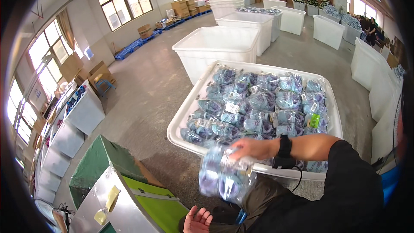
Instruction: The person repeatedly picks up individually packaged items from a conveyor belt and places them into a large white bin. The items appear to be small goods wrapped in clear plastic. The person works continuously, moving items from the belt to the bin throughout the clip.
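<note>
My right hand (248, 149), a black band on its wrist, grips the top of a clear plastic pack of yarn balls (226, 177). The yarn is light blue and purple, and the pack is a little blurred. It hangs over my lap at the near edge of a large white tub (181, 144). Inside that tub, rows of similar yarn packs (258, 101) in clear wrap lie close together, some with white labels and one with a green label (315, 121). My left hand (198, 221) is low in the view, below the pack, palm up with fingers apart and holding nothing.
A metal-topped machine with a lime-green panel (151, 205) and dark green side stands at my near left. Beyond the tub are more white bins (215, 45). Other bins (86, 112) line the left, near a blue stool (103, 84). White bins (371, 73) also stand at right.
</note>
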The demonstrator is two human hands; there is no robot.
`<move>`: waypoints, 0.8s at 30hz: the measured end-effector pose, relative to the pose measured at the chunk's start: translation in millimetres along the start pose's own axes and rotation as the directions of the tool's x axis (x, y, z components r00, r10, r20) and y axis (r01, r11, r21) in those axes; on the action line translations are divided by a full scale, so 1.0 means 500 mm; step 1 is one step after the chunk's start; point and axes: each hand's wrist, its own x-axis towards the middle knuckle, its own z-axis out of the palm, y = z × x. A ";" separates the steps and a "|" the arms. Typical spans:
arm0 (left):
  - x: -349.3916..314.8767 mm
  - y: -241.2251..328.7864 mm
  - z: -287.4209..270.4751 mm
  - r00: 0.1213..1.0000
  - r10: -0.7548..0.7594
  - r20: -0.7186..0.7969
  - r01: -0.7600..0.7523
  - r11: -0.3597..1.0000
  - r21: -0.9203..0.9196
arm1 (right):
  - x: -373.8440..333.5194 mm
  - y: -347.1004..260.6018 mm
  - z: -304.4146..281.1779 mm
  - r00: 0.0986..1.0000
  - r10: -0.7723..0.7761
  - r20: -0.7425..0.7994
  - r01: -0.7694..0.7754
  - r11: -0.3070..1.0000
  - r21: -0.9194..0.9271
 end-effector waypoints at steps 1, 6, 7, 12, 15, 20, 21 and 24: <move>0.002 0.001 -0.002 0.999 0.008 -0.034 -0.009 1.000 -0.004 | 0.004 -0.013 -0.017 0.999 -0.029 -0.037 0.031 0.999 0.039; 0.014 0.000 -0.024 0.984 -0.050 -0.173 0.051 0.999 -0.003 | 0.017 -0.034 -0.106 0.966 -0.017 -0.260 0.078 0.971 0.226; 0.017 -0.001 -0.026 0.981 -0.060 -0.186 0.062 0.998 0.002 | 0.024 -0.037 -0.132 0.958 -0.007 -0.286 0.076 0.971 0.228; 0.027 -0.005 -0.026 0.971 -0.039 -0.235 0.051 0.998 0.045 | 0.072 -0.091 -0.302 0.896 -0.084 -0.436 0.169 0.972 0.160; 0.030 -0.008 -0.028 0.964 0.001 -0.266 0.022 0.996 0.083 | 0.123 -0.164 -0.424 0.822 -0.186 -0.538 0.314 0.936 0.157; 0.035 -0.009 -0.031 0.953 0.042 -0.299 -0.002 0.991 0.133 | 0.225 -0.194 -0.574 0.451 -0.169 -0.876 0.304 0.952 -0.027; 0.034 -0.008 -0.031 0.952 0.051 -0.300 -0.012 0.992 0.129 | 0.238 -0.174 -0.585 0.482 -0.162 -0.861 0.289 0.957 -0.019; 0.028 -0.004 -0.024 0.944 0.072 -0.323 -0.021 0.987 0.158 | 0.265 -0.097 -0.576 0.529 -0.116 -0.841 0.218 0.976 0.003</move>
